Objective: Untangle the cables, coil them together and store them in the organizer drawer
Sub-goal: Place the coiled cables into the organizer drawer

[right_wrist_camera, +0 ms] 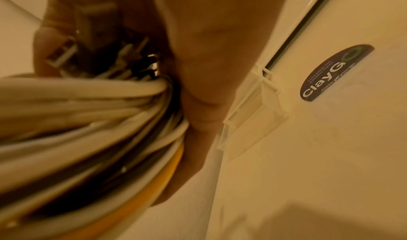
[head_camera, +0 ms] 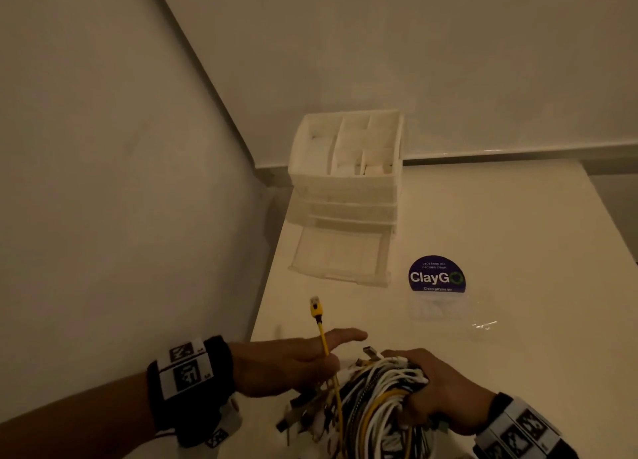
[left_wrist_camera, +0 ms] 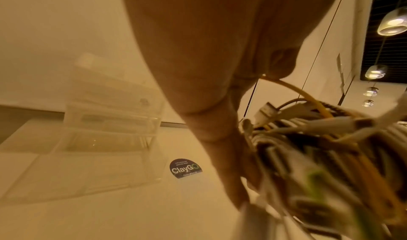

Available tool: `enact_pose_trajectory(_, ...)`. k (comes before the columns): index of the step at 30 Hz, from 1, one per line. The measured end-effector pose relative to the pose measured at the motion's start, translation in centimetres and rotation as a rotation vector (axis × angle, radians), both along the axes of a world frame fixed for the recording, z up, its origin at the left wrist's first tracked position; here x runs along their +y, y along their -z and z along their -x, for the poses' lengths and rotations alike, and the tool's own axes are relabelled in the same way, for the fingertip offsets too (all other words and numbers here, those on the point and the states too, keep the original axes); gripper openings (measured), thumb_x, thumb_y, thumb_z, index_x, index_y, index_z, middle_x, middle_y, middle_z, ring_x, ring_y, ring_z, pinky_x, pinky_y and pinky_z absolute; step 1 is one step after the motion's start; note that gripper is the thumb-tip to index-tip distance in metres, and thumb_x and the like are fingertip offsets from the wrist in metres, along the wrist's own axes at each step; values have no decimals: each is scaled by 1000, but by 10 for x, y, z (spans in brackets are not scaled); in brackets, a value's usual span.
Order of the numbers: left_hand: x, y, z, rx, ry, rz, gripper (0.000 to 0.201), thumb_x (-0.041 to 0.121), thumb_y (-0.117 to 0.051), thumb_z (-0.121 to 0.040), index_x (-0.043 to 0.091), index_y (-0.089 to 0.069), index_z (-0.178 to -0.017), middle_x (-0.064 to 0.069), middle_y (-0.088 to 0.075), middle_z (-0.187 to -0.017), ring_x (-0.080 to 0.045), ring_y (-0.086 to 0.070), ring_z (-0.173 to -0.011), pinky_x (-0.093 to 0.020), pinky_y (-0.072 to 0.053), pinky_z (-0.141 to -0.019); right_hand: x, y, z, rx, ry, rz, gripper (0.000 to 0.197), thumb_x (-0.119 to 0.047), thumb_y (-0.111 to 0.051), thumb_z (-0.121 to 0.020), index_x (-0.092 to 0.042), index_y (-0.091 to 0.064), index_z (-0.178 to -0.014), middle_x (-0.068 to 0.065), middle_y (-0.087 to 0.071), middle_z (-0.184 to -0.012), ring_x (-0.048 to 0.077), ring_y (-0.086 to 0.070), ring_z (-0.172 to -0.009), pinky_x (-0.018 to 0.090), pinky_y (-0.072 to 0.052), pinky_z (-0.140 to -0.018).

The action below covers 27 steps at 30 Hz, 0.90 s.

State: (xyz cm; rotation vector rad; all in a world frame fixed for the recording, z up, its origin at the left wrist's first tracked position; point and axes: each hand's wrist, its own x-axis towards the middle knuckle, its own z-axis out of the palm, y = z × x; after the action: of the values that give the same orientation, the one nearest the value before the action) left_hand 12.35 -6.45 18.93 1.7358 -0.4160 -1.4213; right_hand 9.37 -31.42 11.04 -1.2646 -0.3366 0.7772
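Yellow cable [head_camera: 319, 324] pinched by left hand [head_camera: 286, 365]; only right wrist view shows right hand [right_wrist_camera: 198, 69] fingers curled round coil [right_wrist_camera: 88, 122].

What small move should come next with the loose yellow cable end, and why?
Probably tuck it in: the left hand pinches the yellow cable whose yellow plug tip sticks up free, while the right hand grips the white, black and yellow cable coil. The clear plastic organizer's bottom drawer is already open.
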Motion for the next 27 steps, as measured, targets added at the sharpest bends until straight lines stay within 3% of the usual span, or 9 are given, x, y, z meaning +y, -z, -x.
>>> enact_pose_trajectory(3,-4,14,-4,-299,-55,-81,36,32,-36,-104,21,-43,-137,11,-50,-76,2,-50,-64,-16,-41,-66,7,-3,-5,-54,-41,68,32,4,-66,-58,1,-63,-90,13,-66,-84,20,-61,-80,32,-47,-70)
enact_pose_trajectory(5,-2,29,-4,-520,-154,-78,36,44,-40,-100,18,-61,-109,6,-61,-82,-1,-57,-76,-29,-47,-75,14,-2,-9,-68,17,132,28,-2,-68,-56,0,-61,-83,13,-64,-80,20,-61,-76,37,-47,-69)
enact_pose_trajectory(7,2,44,-8,-608,-249,-82,44,57,-44,-94,19,-62,-83,8,-61,-72,-6,-54,-68,-38,-47,-70,20,0,-13,-67,69,163,26,-3,-69,-56,-4,-62,-81,8,-66,-79,22,-63,-77,40,-49,-71)
enact_pose_trajectory(9,4,54,-13,-640,-367,-117,50,62,-54,-86,15,-58,-70,13,-52,-57,-3,-43,-56,-30,-38,-60,24,2,-15,-61,103,183,23,-2,-70,-56,-9,-63,-78,7,-66,-77,22,-64,-76,41,-50,-71)
enact_pose_trajectory(12,0,54,-17,-487,-535,-97,65,71,-64,-70,8,-56,-80,3,-55,-57,-11,-45,-54,-28,-38,-59,26,0,-17,-61,143,197,25,-7,-71,-56,-6,-60,-79,13,-65,-77,23,-62,-75,42,-49,-70)
enact_pose_trajectory(16,5,57,-21,-179,-600,33,43,52,-62,-86,14,-58,-105,-9,-69,-85,-17,-61,-72,-29,-50,-70,36,1,-20,-55,197,194,31,-1,-71,-60,-6,-63,-90,20,-67,-85,30,-64,-79,51,-51,-74)
enact_pose_trajectory(19,12,64,-22,-146,-596,130,39,43,-51,-96,11,-66,-112,-9,-69,-113,-23,-65,-106,-37,-48,-99,48,2,-23,-36,225,190,60,6,-70,-61,-25,-56,-111,23,-66,-94,34,-64,-83,60,-49,-76)
enact_pose_trajectory(22,21,64,-28,-174,-546,182,39,40,-43,-100,15,-72,-105,-2,-72,-106,-17,-66,-101,-33,-48,-94,56,-2,-28,-26,195,215,98,9,-69,-64,-45,-33,-137,14,-70,-100,32,-67,-89,44,-57,-77)
enact_pose_trajectory(27,37,66,-53,-166,-367,177,38,39,-42,-101,16,-69,-116,2,-70,-115,-16,-63,-109,-34,-46,-99,70,-2,-36,-53,152,298,82,-2,-74,-62,-26,-47,-136,-1,-68,-119,18,-65,-110,47,-50,-98)
